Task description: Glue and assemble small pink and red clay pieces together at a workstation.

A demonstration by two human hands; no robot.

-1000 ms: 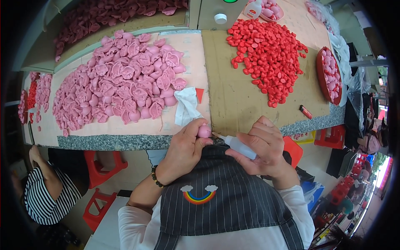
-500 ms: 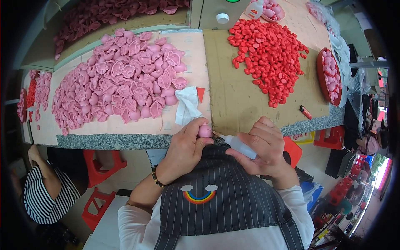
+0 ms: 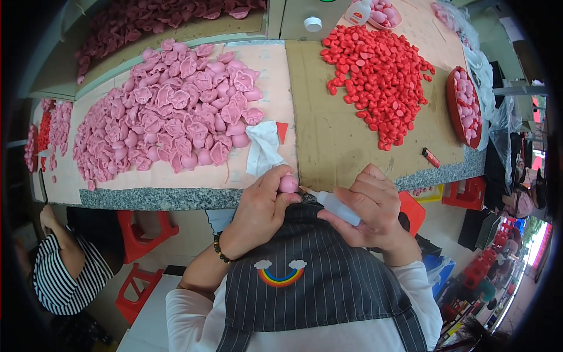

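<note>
My left hand (image 3: 258,208) pinches a small pink rounded piece (image 3: 288,183) at the table's front edge. My right hand (image 3: 369,208) grips a small clear squeeze bottle (image 3: 335,205), its thin nozzle pointing left at the pink piece. A big heap of pink moulded pieces (image 3: 170,111) lies on the pale board beyond my left hand. A heap of small red pieces (image 3: 378,70) is spread on the brown cardboard to the right.
A crumpled white cloth (image 3: 263,146) lies just beyond my left hand. A red tray of pink pieces (image 3: 466,105) sits at the right edge, a small lighter-like stick (image 3: 431,157) near it. Red stools (image 3: 141,229) stand below; a person in a striped shirt (image 3: 61,273) crouches at lower left.
</note>
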